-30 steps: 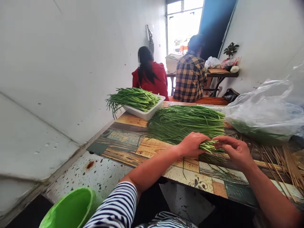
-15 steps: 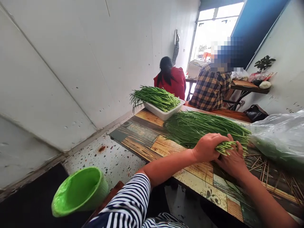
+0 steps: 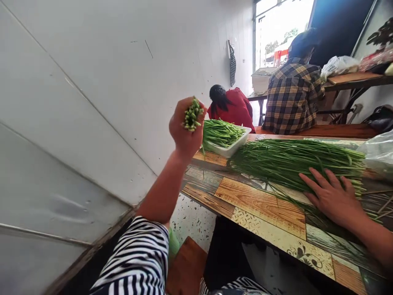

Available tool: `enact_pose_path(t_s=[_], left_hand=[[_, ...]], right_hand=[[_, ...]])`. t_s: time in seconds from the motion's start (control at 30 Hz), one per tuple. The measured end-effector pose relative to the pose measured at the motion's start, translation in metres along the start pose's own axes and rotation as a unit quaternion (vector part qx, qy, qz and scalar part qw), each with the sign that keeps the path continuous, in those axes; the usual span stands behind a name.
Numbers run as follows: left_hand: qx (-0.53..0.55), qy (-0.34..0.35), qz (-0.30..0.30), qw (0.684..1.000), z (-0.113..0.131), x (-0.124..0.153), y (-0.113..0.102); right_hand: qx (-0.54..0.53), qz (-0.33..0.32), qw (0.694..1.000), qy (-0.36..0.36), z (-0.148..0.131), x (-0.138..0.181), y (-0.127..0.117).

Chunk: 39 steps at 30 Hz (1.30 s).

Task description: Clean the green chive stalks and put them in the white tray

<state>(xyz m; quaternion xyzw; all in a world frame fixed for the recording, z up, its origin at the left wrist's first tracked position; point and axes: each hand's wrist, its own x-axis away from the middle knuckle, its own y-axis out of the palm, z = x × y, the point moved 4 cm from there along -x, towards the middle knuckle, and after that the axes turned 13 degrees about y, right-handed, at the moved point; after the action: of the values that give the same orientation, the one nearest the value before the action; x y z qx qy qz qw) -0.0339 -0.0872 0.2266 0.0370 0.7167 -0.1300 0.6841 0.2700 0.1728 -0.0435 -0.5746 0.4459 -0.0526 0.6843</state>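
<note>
Raised over the table's far left end, my left hand (image 3: 186, 127) is closed around a bunch of garlic chives (image 3: 194, 114), cut ends facing me. My right hand (image 3: 336, 196) lies open, fingers spread, on the near edge of a long pile of garlic chives (image 3: 294, 157) on the table. Beyond my left hand, a white plastic tray (image 3: 231, 150) holds more chives, their pale stem ends pointing right. My left hand partly hides the tray's left side.
The patterned wooden table (image 3: 260, 200) runs along my front. A clear plastic bag (image 3: 379, 149) and thin sticks (image 3: 385, 207) lie at right. Below my left arm, a green bucket (image 3: 174, 243) is mostly hidden. Two people (image 3: 291, 96) (image 3: 235, 104) sit beyond the table, backs toward me.
My left hand has lifted the bunch up and left, away from my right hand. My right hand has let go and flattened onto the pile. The view has shifted, and the bucket is now mostly covered.
</note>
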Motion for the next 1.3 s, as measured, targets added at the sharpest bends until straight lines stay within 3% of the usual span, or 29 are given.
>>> enact_pose_path(t_s=[0.1, 0.23, 0.33, 0.4, 0.5, 0.6, 0.7, 0.77, 0.83, 0.9, 0.97, 1.07, 1.13, 1.2, 1.3], left_hand=[[-0.127, 0.053, -0.181, 0.974, -0.036, 0.027, -0.008], [-0.145, 0.034, -0.415, 0.897, -0.080, 0.098, 0.014], [-0.115, -0.028, -0.529, 0.840, -0.090, 0.159, 0.037], [-0.087, -0.062, -0.570, 0.814, -0.086, 0.192, 0.048], [-0.048, -0.086, -0.562, 0.821, -0.072, 0.217, 0.057], [-0.005, -0.101, -0.532, 0.841, -0.063, 0.221, 0.060], [0.037, -0.083, -0.541, 0.836, -0.062, 0.218, 0.060], [0.050, -0.069, -0.559, 0.825, -0.066, 0.218, 0.059], [0.051, -0.057, -0.588, 0.805, -0.072, 0.220, 0.058], [0.044, -0.045, -0.633, 0.771, -0.077, 0.224, 0.058], [0.025, -0.033, -0.687, 0.726, -0.079, 0.227, 0.059], [-0.006, -0.012, -0.737, 0.675, -0.074, 0.225, 0.062], [-0.015, 0.009, -0.730, 0.684, -0.061, 0.219, 0.070], [-0.004, 0.026, -0.692, 0.721, -0.039, 0.213, 0.086], [0.087, 0.044, -0.610, 0.787, 0.014, 0.209, 0.129]], right_hand=[[-0.026, 0.015, 1.000, 0.006, -0.008, -0.001, -0.006], [-0.025, 0.026, 0.999, 0.004, -0.020, -0.003, -0.017], [-0.012, 0.012, 1.000, 0.008, -0.027, -0.006, -0.026], [-0.001, -0.015, 1.000, 0.016, -0.032, -0.008, -0.033], [0.000, -0.055, 0.998, 0.030, -0.040, -0.011, -0.043], [-0.054, -0.068, 0.995, 0.052, -0.046, -0.015, -0.053], [-0.170, -0.056, 0.980, 0.092, -0.038, -0.022, -0.065], [-0.251, -0.016, 0.955, 0.159, -0.020, -0.026, -0.076], [-0.280, 0.035, 0.925, 0.254, 0.005, -0.026, -0.089], [-0.253, 0.038, 0.911, 0.324, 0.025, -0.024, -0.100], [-0.199, -0.023, 0.918, 0.343, 0.036, -0.022, -0.106], [-0.105, -0.157, 0.933, 0.308, 0.039, -0.021, -0.102], [-0.034, -0.221, 0.932, 0.287, 0.040, -0.018, -0.098], [0.026, -0.269, 0.922, 0.277, 0.041, -0.013, -0.096], [0.056, -0.334, 0.907, 0.251, 0.040, -0.004, -0.095]])
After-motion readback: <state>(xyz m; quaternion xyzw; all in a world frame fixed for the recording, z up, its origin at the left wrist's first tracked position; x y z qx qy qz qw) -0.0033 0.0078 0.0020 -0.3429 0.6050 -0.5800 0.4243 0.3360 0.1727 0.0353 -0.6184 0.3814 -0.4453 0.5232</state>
